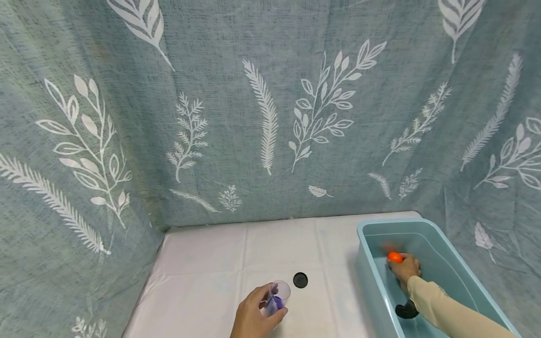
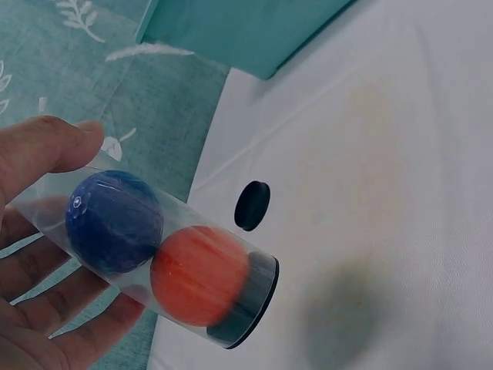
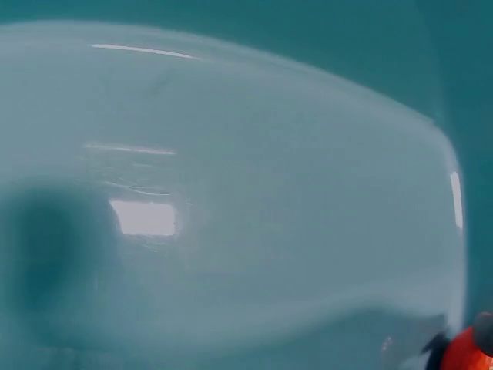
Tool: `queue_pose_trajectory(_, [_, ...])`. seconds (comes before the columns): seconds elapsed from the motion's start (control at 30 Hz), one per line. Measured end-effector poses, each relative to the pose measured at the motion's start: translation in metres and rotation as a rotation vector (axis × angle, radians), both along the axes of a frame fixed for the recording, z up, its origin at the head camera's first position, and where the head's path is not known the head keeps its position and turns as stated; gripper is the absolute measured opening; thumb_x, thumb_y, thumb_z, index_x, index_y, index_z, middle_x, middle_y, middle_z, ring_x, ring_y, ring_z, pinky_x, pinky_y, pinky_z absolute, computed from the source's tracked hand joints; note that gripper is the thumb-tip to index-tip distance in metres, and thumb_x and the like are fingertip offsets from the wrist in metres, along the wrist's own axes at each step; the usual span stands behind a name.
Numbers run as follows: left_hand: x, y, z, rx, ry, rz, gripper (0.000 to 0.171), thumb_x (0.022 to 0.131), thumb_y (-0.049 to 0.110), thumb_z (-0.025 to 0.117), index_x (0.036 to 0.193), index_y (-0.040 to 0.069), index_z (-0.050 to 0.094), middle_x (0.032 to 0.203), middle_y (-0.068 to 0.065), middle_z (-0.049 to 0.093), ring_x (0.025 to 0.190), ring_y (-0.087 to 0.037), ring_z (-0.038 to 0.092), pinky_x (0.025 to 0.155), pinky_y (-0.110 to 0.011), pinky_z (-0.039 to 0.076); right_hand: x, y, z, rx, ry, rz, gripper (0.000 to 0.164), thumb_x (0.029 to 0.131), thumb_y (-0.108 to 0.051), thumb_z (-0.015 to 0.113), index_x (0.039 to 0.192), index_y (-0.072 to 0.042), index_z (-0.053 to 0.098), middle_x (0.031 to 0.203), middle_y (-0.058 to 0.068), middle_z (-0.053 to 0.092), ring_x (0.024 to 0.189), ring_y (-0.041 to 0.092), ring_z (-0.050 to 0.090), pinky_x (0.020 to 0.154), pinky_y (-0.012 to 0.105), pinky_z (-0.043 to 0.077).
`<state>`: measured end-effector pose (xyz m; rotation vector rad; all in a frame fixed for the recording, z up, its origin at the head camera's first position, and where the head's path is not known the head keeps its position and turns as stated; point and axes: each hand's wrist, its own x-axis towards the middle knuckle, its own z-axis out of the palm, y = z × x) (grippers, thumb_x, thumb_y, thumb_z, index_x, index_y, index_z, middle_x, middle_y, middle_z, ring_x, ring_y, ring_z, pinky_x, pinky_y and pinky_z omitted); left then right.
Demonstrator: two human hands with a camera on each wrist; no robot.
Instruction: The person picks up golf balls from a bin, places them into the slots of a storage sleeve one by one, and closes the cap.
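Observation:
My left hand grips a clear plastic tube, thumb on one side and fingers on the other. Inside the tube, a dark blue ball sits next to an orange ball, which lies against the black cap at the bottom end. The tube's other end has no cap in the head view. Down in the light blue tub, my right hand pinches another orange ball. Only part of that ball shows at the right wrist view's lower corner.
A loose black cap lies on the white tablecloth between the tube and the tub. Below the right sleeve shows a dark rounded object. Leaf-patterned green cloth hangs behind and at both sides.

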<state>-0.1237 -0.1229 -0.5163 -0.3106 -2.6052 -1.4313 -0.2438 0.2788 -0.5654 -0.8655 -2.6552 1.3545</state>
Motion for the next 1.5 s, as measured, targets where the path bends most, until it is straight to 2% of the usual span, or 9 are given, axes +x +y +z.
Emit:
queue_pose_trajectory(0.17, [0.001, 0.002, 0.002, 0.0, 0.013, -0.006, 0.053, 0.073, 0.03, 0.082, 0.116, 0.005, 0.063, 0.105, -0.003, 0.065, 0.089, -0.02, 0.064, 0.074, -0.025, 0.056, 0.0, 0.004, 0.0, -0.035, 0.029, 0.015, 0.045, 0.086, -0.01, 0.061, 0.121, 0.012, 0.044, 0.117, 0.033, 0.035, 0.106, 0.048, 0.035, 0.095, 0.059, 0.033])
queue_pose_trajectory(0.37, [0.0, 0.005, 0.001, -0.013, 0.056, -0.005, 0.052, 0.072, 0.028, 0.082, 0.115, 0.006, 0.064, 0.104, -0.003, 0.066, 0.088, -0.018, 0.064, 0.072, -0.024, 0.056, -0.002, 0.006, 0.005, -0.118, 0.071, 0.074, 0.045, 0.089, -0.008, 0.059, 0.123, 0.015, 0.043, 0.118, 0.034, 0.044, 0.098, 0.041, 0.047, 0.083, 0.048, 0.044])
queue_pose_trajectory(0.43, [-0.001, 0.005, 0.001, -0.013, 0.049, -0.006, 0.052, 0.072, 0.028, 0.082, 0.115, 0.006, 0.064, 0.104, -0.002, 0.066, 0.089, -0.018, 0.064, 0.072, -0.024, 0.056, -0.001, 0.006, 0.008, -0.159, 0.065, 0.087, 0.049, 0.09, -0.01, 0.058, 0.127, 0.015, 0.038, 0.121, 0.033, 0.042, 0.099, 0.042, 0.047, 0.085, 0.049, 0.045])
queue_pose_trajectory(0.57, [-0.003, 0.007, 0.003, -0.018, 0.031, -0.025, 0.053, 0.073, 0.028, 0.081, 0.116, 0.004, 0.062, 0.106, -0.004, 0.065, 0.091, -0.021, 0.063, 0.073, -0.024, 0.056, 0.001, 0.006, 0.013, -0.237, 0.054, 0.087, 0.057, 0.092, -0.013, 0.058, 0.133, 0.012, 0.027, 0.129, 0.034, 0.037, 0.109, 0.043, 0.042, 0.096, 0.055, 0.038])
queue_pose_trajectory(0.8, [-0.005, 0.01, 0.005, -0.013, 0.011, -0.044, 0.055, 0.074, 0.03, 0.081, 0.118, 0.003, 0.061, 0.107, -0.005, 0.065, 0.092, -0.021, 0.063, 0.074, -0.024, 0.056, 0.006, 0.011, 0.023, -0.255, 0.068, 0.128, 0.065, 0.093, -0.017, 0.057, 0.141, 0.009, 0.021, 0.133, 0.032, 0.032, 0.112, 0.041, 0.041, 0.097, 0.05, 0.04])
queue_pose_trajectory(1.0, [-0.004, 0.014, 0.005, -0.005, 0.007, -0.052, 0.054, 0.075, 0.03, 0.08, 0.118, 0.004, 0.062, 0.108, -0.005, 0.065, 0.093, -0.021, 0.064, 0.075, -0.024, 0.056, 0.017, 0.013, 0.043, -0.27, 0.097, 0.199, 0.065, 0.094, -0.026, 0.059, 0.143, 0.001, 0.025, 0.13, 0.024, 0.034, 0.107, 0.034, 0.045, 0.093, 0.043, 0.044])
queue_pose_trajectory(1.23, [-0.004, 0.017, 0.005, -0.022, 0.032, -0.047, 0.053, 0.074, 0.03, 0.081, 0.117, 0.004, 0.062, 0.107, -0.005, 0.065, 0.091, -0.02, 0.064, 0.074, -0.025, 0.056, 0.03, 0.008, 0.074, -0.318, 0.166, 0.287, 0.07, 0.091, -0.037, 0.063, 0.142, -0.004, 0.029, 0.131, 0.016, 0.034, 0.11, 0.026, 0.045, 0.084, 0.022, 0.047])
queue_pose_trajectory(1.37, [-0.005, 0.019, 0.006, -0.002, 0.043, -0.041, 0.054, 0.073, 0.029, 0.082, 0.116, 0.003, 0.063, 0.105, -0.005, 0.065, 0.09, -0.019, 0.064, 0.074, -0.024, 0.056, 0.036, 0.003, 0.095, -0.334, 0.217, 0.341, 0.07, 0.089, -0.042, 0.064, 0.141, -0.006, 0.032, 0.135, 0.014, 0.035, 0.111, 0.025, 0.045, 0.084, 0.02, 0.046])
queue_pose_trajectory(1.5, [-0.006, 0.021, 0.007, 0.032, 0.053, -0.043, 0.053, 0.073, 0.028, 0.082, 0.116, 0.004, 0.063, 0.103, -0.003, 0.066, 0.091, -0.016, 0.063, 0.074, -0.024, 0.056, 0.042, -0.005, 0.116, -0.335, 0.255, 0.399, 0.068, 0.089, -0.045, 0.062, 0.141, -0.011, 0.034, 0.136, 0.011, 0.038, 0.115, 0.028, 0.046, 0.09, 0.027, 0.046])
